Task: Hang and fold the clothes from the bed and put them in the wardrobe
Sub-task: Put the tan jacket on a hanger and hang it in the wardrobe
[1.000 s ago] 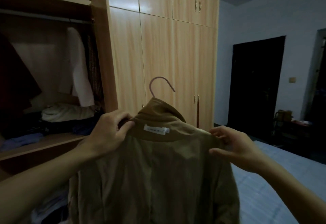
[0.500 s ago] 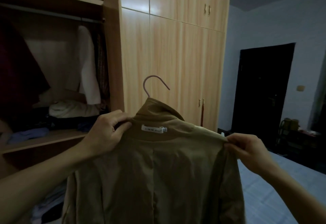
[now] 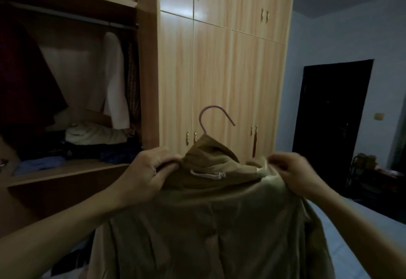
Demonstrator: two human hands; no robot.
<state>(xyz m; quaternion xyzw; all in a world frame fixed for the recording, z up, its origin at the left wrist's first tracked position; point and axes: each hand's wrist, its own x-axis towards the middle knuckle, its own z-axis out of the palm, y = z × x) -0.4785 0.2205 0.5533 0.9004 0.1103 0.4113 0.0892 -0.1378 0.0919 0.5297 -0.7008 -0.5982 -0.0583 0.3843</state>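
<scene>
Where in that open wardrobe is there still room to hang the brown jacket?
The rail looks bare between the dark red garment on the left and the white garment near the open door. Below, the shelf is crowded with folded piles; only its front edge is free. Both hands, left hand and right hand, grip the brown jacket.

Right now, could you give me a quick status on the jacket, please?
Both hands pinch the brown jacket at its shoulders: left hand, right hand. Hanger hook pokes out of collar. Not yet on wardrobe rail.
</scene>
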